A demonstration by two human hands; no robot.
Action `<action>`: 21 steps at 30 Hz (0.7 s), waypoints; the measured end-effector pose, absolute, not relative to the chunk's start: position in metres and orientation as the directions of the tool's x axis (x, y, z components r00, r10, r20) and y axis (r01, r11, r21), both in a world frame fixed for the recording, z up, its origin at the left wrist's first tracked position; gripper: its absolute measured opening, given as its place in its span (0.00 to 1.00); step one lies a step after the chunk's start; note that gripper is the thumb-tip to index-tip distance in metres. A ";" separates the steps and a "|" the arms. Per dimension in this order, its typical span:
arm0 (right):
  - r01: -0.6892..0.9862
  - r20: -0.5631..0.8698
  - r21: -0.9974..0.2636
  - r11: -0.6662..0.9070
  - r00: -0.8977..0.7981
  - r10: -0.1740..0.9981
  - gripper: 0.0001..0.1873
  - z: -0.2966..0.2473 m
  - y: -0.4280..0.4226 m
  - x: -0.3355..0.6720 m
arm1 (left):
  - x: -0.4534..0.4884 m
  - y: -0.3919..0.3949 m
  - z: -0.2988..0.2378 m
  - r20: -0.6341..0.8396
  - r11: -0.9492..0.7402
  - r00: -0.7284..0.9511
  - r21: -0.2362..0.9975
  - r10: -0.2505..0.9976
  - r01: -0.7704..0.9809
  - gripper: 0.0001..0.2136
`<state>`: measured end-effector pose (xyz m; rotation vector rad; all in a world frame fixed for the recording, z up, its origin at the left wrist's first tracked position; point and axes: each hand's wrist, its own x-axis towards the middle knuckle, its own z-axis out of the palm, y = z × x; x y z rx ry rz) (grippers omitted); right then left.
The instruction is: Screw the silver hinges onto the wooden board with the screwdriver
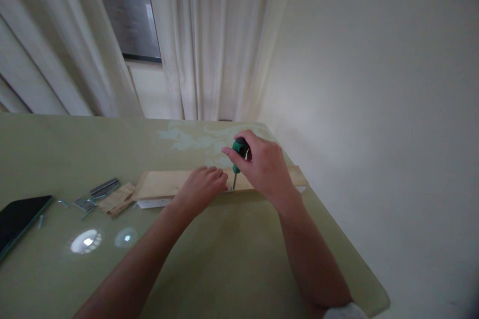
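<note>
My right hand (264,162) is closed round the green and black handle of a screwdriver (235,165). The screwdriver stands nearly upright, its tip down at a small metal plate (231,189) on the near edge of a long wooden board (159,183). My left hand (204,183) lies on the board just left of the tip, fingers curled together and pressing on it beside the plate. Its fingertips are partly hidden. White blocks (153,203) show under the board's ends.
Left of the board lie a small wood piece (118,199), metal hinges (105,187) and several loose screws (63,203). A dark phone or tablet (22,217) is at the table's left. The table (209,269) ends along a wall on the right; curtains (224,40) hang behind.
</note>
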<state>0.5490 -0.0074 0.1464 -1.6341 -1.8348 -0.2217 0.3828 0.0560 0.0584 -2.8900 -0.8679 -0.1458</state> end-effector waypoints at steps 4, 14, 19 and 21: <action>0.933 0.574 -0.295 0.208 -0.001 0.819 0.17 0.146 -0.008 0.549 | 0.387 0.051 0.058 0.148 -0.814 0.824 -0.138 0.547 0.564 0.04; 0.935 0.571 -0.294 0.199 0.005 0.821 0.17 0.148 -0.009 0.550 | 0.370 0.059 0.066 0.118 -0.870 0.863 0.039 0.492 0.491 0.03; 0.936 0.573 -0.287 0.204 -0.003 0.819 0.17 0.148 -0.009 0.550 | 0.373 0.059 0.068 0.104 -0.855 0.853 -0.036 0.512 0.517 0.02; 0.935 0.572 -0.293 0.202 0.002 0.821 0.17 0.149 -0.009 0.550 | 0.376 0.056 0.068 0.103 -0.845 0.848 -0.083 0.520 0.528 0.02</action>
